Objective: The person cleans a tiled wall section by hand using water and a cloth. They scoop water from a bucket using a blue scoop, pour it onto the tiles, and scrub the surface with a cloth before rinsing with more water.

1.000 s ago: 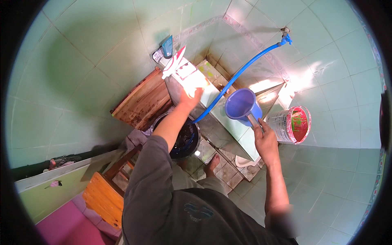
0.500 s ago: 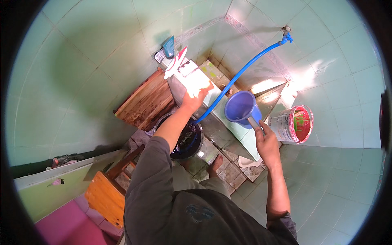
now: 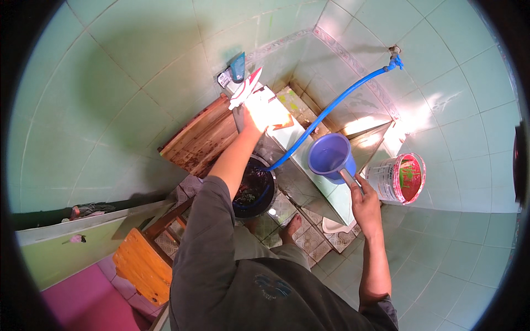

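Observation:
The grey handle of a blue-purple plastic water dipper (image 3: 329, 156) is gripped by my right hand (image 3: 365, 208), its fingers wrapped round it. The dipper is held over the tiled ledge (image 3: 332, 199), its round mouth facing up toward me. My left hand (image 3: 266, 115) is stretched out over the far part of the ledge, washed out by bright sunlight, so its fingers are hard to read. Close by it lie a white and red object (image 3: 245, 88), whose kind I cannot make out, and a teal tube (image 3: 237, 68).
A blue hose (image 3: 342, 98) runs from the wall tap (image 3: 395, 57) into a black bucket (image 3: 255, 214) of dark contents. At right is a white pail (image 3: 382, 179) with a pink-red rim. A wooden board (image 3: 201, 135) leans left; an orange wooden piece (image 3: 141, 266) stands lower left.
My left hand has moved farther along the ledge, closer to the white and red object. The right hand still holds the dipper, and the whole view has shifted slightly.

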Demonstrator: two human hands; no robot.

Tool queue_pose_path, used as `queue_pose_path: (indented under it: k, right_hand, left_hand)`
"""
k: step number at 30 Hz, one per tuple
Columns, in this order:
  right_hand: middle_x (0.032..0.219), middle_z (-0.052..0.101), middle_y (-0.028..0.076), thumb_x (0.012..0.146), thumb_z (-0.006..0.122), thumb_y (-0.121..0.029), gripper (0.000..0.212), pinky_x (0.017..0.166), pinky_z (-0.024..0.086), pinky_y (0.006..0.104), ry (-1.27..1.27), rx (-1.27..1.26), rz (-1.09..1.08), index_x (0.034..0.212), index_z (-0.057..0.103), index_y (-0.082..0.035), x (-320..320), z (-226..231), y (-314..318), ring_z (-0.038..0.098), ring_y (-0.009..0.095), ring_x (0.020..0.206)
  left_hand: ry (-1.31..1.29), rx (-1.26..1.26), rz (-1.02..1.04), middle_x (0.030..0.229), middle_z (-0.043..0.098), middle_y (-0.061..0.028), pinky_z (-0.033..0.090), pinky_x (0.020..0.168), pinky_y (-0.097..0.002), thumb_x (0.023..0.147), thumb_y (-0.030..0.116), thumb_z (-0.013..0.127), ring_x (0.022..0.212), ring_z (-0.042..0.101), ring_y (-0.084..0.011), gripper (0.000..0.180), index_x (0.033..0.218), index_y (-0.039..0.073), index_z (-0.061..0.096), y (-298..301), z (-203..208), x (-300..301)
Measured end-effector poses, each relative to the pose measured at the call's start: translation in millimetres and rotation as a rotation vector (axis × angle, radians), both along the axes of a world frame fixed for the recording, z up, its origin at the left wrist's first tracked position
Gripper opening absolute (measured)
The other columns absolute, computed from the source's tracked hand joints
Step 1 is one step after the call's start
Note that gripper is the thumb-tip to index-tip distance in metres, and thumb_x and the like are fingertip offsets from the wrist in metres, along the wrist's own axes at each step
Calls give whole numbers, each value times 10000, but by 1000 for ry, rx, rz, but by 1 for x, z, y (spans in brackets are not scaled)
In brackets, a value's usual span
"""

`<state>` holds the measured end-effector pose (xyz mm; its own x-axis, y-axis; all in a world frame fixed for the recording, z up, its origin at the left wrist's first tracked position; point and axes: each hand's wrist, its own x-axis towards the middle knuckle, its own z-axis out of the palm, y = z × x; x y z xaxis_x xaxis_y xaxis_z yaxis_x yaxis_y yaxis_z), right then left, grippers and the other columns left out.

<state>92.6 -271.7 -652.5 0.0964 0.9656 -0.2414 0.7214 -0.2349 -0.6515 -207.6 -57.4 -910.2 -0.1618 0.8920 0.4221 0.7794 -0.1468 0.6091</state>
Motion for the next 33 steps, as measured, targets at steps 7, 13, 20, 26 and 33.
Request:
queue_pose_path:
  k: [7,13,20,26,33]
  right_hand:
    - [1111,675,300,999,532,-217,462,896,513,372,-3,68,3,1319,531,117,7,-3,-2,686,307,1021]
    - [1100,666,325,998,535,-228,452,906,510,399,-46,80,-8,1299,550,109,5,-6,-2,679,371,1050]
    - [1090,663,336,992,543,-230,456,908,510,400,11,29,-25,1294,552,111,5,-1,-10,675,384,1057]
    - [1049,680,319,979,556,-201,436,878,518,393,-15,-17,-117,1294,557,100,11,7,-15,691,351,1011]
    - [1022,694,291,986,553,-206,429,864,513,378,51,53,-123,1310,556,75,27,0,-25,697,316,966]
  left_hand:
    - [731,-233,17,924,678,-121,491,814,-364,846,170,577,903,637,-246,173,951,83,684,22,-5,-27]
    - [925,-297,-137,864,679,-81,495,754,-348,866,192,572,846,656,-218,207,1009,86,677,23,14,-14]
    - [738,-215,53,880,725,-109,513,729,-363,903,265,582,844,692,-235,214,876,115,732,36,-5,-51]
    - [-252,-202,256,837,705,-233,536,749,-443,907,492,615,818,697,-371,522,919,-24,688,22,30,-40]
    - [-253,-50,294,838,700,-246,538,768,-466,836,334,684,830,683,-414,365,929,-19,673,17,46,-68]
